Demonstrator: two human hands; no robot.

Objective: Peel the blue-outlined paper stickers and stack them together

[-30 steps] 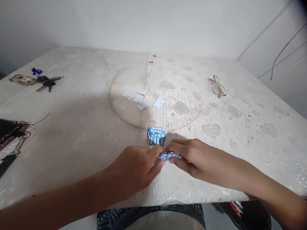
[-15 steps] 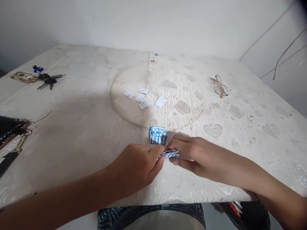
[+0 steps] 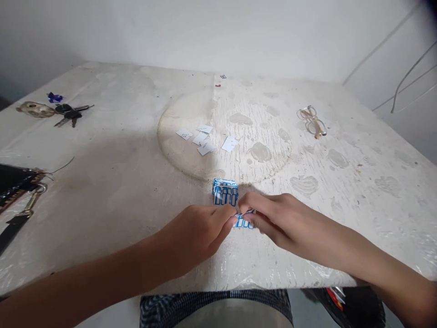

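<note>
Between my two hands, over the near part of the table, are small paper cards [image 3: 243, 222] with blue-outlined boxes on them. My left hand [image 3: 208, 228] pinches their left end between thumb and fingers. On the right end, the thumb and fingers of my right hand [image 3: 269, 214] are closed; fingertips hide part of the cards. Just beyond the hands lies a stack of similar blue-and-white cards [image 3: 225, 192], touching neither hand as far as I can see. Farther off, several small white paper slips [image 3: 205, 146] with faint writing lie scattered, some overlapping.
A pair of glasses [image 3: 312, 121] rests at the right. Keys [image 3: 72, 112] with a fob and a small blue object [image 3: 54, 97] lie at the far left. A black case with a strap clip [image 3: 30, 200] sits at the left edge. The table's near edge [image 3: 191, 290] runs below my arms.
The held cards have tilted, so more of their blue-boxed face shows. My right fingers have shifted on them. The stack and the white slips stay in place.
</note>
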